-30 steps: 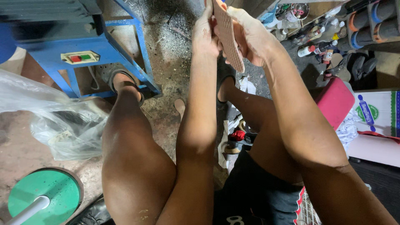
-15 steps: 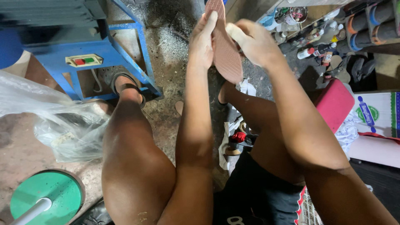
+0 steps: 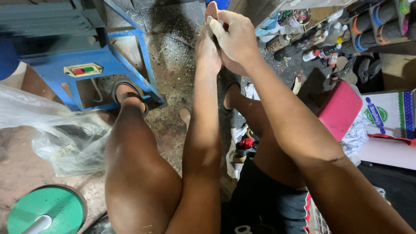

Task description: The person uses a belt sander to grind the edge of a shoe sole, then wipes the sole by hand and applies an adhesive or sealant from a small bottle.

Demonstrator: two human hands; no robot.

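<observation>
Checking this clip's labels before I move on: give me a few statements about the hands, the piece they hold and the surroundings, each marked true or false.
1. Both hands hold one flat brown sole-shaped piece between them. True: the left hand and right hand grip it from either side.
2. The piece lies on the floor. False: it is held up in the air, beyond the knees.
3. A blue metal stand with a red and green switch is on the person's left. True.
4. The clear plastic bag hangs from the right hand. False: it lies on the floor at the left, away from both hands.
5. A pink stool is at the right. True.
</observation>
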